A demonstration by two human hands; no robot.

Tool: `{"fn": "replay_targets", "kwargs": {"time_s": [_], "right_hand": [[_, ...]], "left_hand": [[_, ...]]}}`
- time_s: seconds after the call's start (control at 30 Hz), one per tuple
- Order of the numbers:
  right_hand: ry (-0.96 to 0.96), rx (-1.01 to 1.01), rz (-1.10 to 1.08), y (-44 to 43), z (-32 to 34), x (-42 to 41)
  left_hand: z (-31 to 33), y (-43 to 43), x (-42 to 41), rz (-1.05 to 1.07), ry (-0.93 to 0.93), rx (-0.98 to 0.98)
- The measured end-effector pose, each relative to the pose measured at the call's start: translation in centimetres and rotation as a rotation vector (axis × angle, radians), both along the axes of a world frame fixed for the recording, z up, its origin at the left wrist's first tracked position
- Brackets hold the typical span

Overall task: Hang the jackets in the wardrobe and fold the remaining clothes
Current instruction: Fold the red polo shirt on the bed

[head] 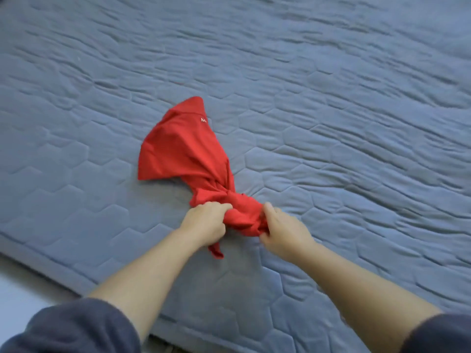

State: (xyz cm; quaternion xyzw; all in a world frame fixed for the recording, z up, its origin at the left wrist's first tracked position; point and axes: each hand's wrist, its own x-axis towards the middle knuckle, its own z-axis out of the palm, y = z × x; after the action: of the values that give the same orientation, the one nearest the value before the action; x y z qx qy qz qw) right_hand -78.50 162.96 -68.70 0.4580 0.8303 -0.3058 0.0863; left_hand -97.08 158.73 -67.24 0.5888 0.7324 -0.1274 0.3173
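Clearly, in the head view, a red garment (pixel 178 149) is laid on a quilted grey-blue mattress (pixel 356 110), not far from its front edge. The garment's near end is gathered into a tight bunch, which is gripped from both sides. The left hand (pixel 206 220) is curled round its left side and the right hand (pixel 283 230) is clamped on its right, so the hands are held close together with only the wad of cloth between them. From the bunch, the long axis is directed away from the person and a little leftward, where the cloth is fanned out flatter. A short red tail is seen below the left hand. Neither hand is nearer, as both are placed at the same end. Drawing the bunch apart sideways is judged necessary before any fold.
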Motion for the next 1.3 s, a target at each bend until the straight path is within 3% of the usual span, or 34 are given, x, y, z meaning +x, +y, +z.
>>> {"fn": "replay_targets", "kwargs": {"time_s": [0.07, 0.23, 0.37, 0.53, 0.73, 0.8, 0.9, 1.0, 1.07, 1.13, 1.17, 1.23, 1.3], "right_hand": [[-0.061, 0.042, -0.030, 0.9, 4.1, 4.1], [-0.209, 0.225, -0.212, 5.8, 18.4, 14.0], [-0.181, 0.314, -0.349, 7.6, 31.9, 21.3], [0.114, 0.376, -0.472, 6.7, 48.0, 29.8], [0.735, 0.356, -0.746, 2.6, 62.4, 40.6], [0.877, 0.292, -0.863, 1.3, 65.3, 42.9], [1.080, -0.002, -1.005, -0.4, 67.6, 45.4], [1.140, -0.086, -1.052, -1.5, 68.6, 47.4], [1.122, -0.033, -1.061, -1.9, 68.8, 48.1], [1.084, 0.028, -1.049, -2.1, 68.9, 48.3], [1.051, 0.060, -1.036, -2.2, 68.8, 48.2], [1.002, 0.048, -0.974, -2.2, 68.6, 48.3], [0.929, -0.182, -0.770, -2.4, 68.5, 48.5]], "left_hand": [[4.4, 0.0, 2.2, -0.021, -0.025, 0.011], [19.6, 4.6, 4.1, 0.050, -0.003, 0.288], [33.6, 6.1, 6.4, 0.051, 0.050, 0.464], [48.5, 2.8, 12.2, 0.113, 0.001, 0.748], [60.5, -1.0, 19.6, 0.266, -0.356, 0.905], [62.9, -1.2, 21.8, 0.256, -0.419, 0.910], [66.2, -1.0, 25.1, 0.179, -0.475, 0.914], [68.5, -0.2, 26.8, 0.125, -0.402, 0.887], [69.4, 0.4, 27.2, 0.096, -0.195, 0.855], [69.7, 0.9, 27.3, 0.065, 0.198, 0.866], [69.9, 0.9, 27.5, 0.081, 0.297, 0.866], [70.2, 1.3, 28.3, 0.170, 0.174, 0.815], [70.6, 1.9, 29.9, 0.277, -0.294, 0.775]]}}
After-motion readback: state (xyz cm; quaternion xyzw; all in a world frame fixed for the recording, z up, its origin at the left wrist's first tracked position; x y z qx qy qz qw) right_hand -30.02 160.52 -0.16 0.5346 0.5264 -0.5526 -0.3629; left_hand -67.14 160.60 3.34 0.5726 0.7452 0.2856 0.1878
